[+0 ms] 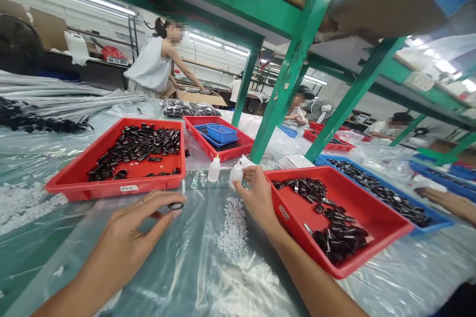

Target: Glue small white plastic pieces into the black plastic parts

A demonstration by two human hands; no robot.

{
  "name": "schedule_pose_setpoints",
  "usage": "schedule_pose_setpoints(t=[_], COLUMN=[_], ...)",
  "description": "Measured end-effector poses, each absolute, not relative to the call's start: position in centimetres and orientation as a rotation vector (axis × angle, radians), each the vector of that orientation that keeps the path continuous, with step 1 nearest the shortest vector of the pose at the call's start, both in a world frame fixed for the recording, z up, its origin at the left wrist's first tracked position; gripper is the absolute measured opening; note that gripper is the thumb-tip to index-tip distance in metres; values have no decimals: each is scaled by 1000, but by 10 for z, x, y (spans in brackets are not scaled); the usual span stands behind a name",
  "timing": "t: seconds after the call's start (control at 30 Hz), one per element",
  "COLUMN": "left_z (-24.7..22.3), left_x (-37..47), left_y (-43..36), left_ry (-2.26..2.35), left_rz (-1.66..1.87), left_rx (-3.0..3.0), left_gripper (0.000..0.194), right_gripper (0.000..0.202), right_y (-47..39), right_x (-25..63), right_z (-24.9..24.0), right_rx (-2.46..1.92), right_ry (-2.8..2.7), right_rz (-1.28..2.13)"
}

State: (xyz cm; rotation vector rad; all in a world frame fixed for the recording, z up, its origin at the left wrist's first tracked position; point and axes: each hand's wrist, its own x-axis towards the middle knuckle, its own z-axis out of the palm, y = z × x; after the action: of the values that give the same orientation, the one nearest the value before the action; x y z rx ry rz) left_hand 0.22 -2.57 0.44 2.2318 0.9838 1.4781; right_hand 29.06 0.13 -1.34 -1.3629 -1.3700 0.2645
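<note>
Between the thumb and fingers of my left hand is a small black ring-shaped part, held just in front of a red tray of black parts. My right hand has its fingers closed around a small white squeeze bottle, which stands upright or nearly so at the table's middle. A second white bottle with a yellowish tip stands to its left, apart from both hands. Below the bottles lies a pile of small white pieces on the plastic sheet.
A red tray with black parts sits beside my right forearm, and a blue tray lies beyond it. Behind the bottles, another red tray holds small blue trays. Green posts rise from the table. A co-worker's hand reaches in at right.
</note>
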Motion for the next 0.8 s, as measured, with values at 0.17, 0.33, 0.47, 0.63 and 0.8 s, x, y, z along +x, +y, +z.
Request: schedule_pose_setpoints(t=[0.17, 0.33, 0.47, 0.63, 0.8], left_z=[7, 10, 9, 8, 10], left_x=[-4, -22, -30, -30, -26], left_y=[-19, -3, 7, 8, 1], left_ry=[1036, 1200, 1223, 1195, 1119], left_rz=[1625, 1732, 1744, 1714, 1644], left_rx=[2254, 2290, 2356, 2416, 2440], left_gripper=[14, 19, 18, 17, 14], right_gripper=[33, 30, 20, 23, 18], right_y=[14, -28, -61, -56, -47], right_x=[304, 266, 203, 152, 151], right_z=[-27, -6, 2, -13, -23], right_rx=[-1408, -1164, -757, -552, -618], right_ry=[-1439, -1681, -2325, -2748, -2707], right_rz=[157, 48, 190, -44, -39])
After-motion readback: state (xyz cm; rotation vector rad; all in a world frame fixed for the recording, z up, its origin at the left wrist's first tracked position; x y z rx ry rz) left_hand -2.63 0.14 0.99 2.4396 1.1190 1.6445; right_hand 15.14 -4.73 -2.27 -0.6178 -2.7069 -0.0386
